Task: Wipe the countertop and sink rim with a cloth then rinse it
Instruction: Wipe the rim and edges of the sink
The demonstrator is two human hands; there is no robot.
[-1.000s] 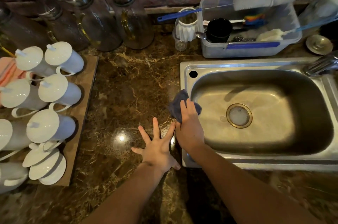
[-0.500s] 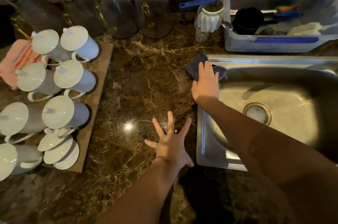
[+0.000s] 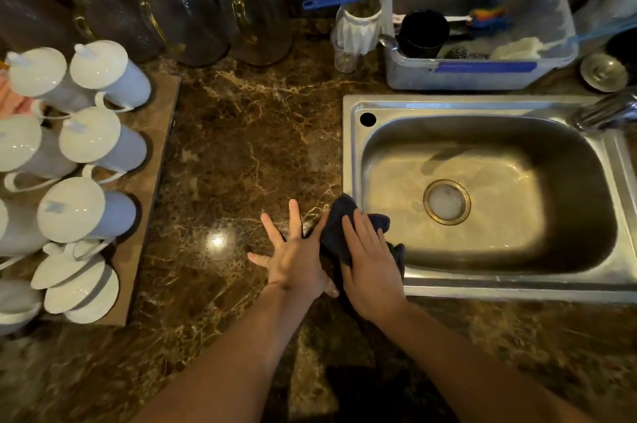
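Nearest, the left hand [image 3: 296,258] lies flat on the countertop [image 3: 241,153] with its fingers spread wide, holding nothing, seemingly as a brace. Just beside it, the right hand [image 3: 370,258] presses the dark cloth [image 3: 339,222] down with straight fingers laid flat on top, not pinching it; the cloth sits on the near-left corner of the sink rim [image 3: 348,153] and overlaps onto the countertop. The step in hand looks like wiping the rim, at its left edge near the front corner. The near strip of rim and the far strip by the tap [image 3: 606,110] appear still to be covered, so the next move probably calls for sliding the cloth along one of these while keeping the palm flat so the cloth does not bunch or drop into the basin. Rinsing comes afterward and needs the tap at the far right. Beyond, white cups [image 3: 93,143] crowd a board on the left and a tub [image 3: 482,74] of brushes stands behind the sink; both are well apart from the cloth.
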